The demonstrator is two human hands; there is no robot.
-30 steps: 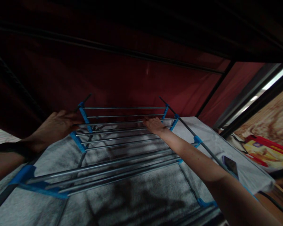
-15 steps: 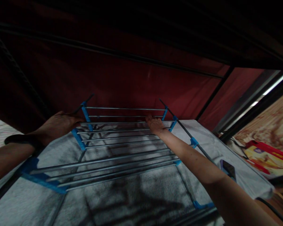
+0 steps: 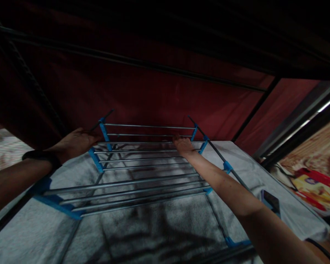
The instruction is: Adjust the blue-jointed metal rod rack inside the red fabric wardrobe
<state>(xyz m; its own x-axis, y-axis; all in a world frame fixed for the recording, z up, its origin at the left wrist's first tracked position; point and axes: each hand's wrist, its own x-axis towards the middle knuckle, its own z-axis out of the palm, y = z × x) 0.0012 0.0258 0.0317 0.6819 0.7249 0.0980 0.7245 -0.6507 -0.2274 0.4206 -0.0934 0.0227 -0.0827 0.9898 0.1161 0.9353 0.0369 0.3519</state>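
I see the rod rack spanning the middle of the grey-covered surface; its parallel rods leave only narrow slots, too tight for a hand. The red fabric wall closes the far side just behind the rack. A dark rail crosses overhead and limits upward clearance. My left hand occupies the rack's left far corner, my right hand the right far rods. A phone lies on the right margin. The near grey area stays open.
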